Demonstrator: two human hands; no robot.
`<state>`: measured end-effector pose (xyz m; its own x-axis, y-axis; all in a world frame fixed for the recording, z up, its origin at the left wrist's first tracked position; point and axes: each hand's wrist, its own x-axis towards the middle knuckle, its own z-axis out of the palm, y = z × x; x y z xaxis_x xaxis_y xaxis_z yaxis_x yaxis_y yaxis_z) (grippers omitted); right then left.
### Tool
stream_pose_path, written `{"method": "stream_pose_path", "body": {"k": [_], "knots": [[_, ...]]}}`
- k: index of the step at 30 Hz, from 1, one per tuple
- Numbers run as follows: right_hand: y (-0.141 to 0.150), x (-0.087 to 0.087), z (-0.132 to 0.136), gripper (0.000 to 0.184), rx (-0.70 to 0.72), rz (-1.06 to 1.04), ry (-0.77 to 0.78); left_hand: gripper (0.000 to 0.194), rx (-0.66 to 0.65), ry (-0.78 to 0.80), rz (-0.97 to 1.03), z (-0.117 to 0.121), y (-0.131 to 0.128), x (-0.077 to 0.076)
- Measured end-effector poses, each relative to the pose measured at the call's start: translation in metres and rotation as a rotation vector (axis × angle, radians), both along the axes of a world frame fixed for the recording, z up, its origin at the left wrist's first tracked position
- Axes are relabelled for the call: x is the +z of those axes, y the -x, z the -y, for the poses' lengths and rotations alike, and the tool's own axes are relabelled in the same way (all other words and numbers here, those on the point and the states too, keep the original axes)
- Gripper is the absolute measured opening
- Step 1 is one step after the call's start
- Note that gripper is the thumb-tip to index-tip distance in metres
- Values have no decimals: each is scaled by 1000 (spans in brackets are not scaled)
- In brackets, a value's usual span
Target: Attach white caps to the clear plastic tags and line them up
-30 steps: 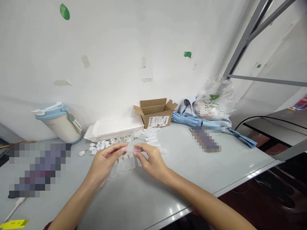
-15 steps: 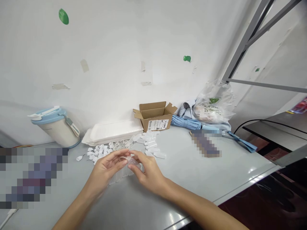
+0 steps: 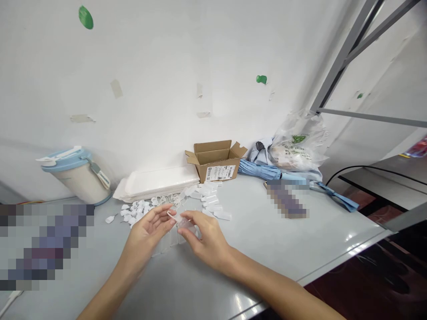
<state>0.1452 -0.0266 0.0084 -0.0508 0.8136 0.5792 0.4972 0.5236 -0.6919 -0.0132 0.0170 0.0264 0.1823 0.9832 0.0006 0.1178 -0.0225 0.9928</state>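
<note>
My right hand [image 3: 209,240] pinches a small translucent plastic case [image 3: 188,223] between thumb and fingers. A thin white loop [image 3: 171,215] sticks out of the case on its left side. Close by, my left hand [image 3: 150,229] has its thumb and fingers apart around the end of that loop; whether a fingertip touches it I cannot tell. Several clear plastic pieces [image 3: 165,245] lie on the table under the hands, partly covered. Beyond them are a heap of small white pieces [image 3: 136,209], some white cords [image 3: 171,200] and a row of clear tubes [image 3: 212,201].
A stack of white flat packets [image 3: 160,181] and an open cardboard box [image 3: 216,171] stand along the wall. To the left is a cup with a blue lid [image 3: 78,175]. A blue umbrella [image 3: 260,169], a plastic bag [image 3: 296,146] and a blurred-out flat object [image 3: 287,200] lie right on the grey table [image 3: 267,249].
My left fingers have spread and drawn slightly away from the right hand, baring the white loop. My right hand keeps the plastic case in nearly the same place.
</note>
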Motion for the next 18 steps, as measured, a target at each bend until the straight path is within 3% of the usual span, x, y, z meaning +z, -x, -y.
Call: {"method": "stream_pose_path", "body": {"k": [18], "knots": [[-2, 3, 0, 23, 61, 51, 94, 51, -109, -17, 22, 7, -5, 5]]}}
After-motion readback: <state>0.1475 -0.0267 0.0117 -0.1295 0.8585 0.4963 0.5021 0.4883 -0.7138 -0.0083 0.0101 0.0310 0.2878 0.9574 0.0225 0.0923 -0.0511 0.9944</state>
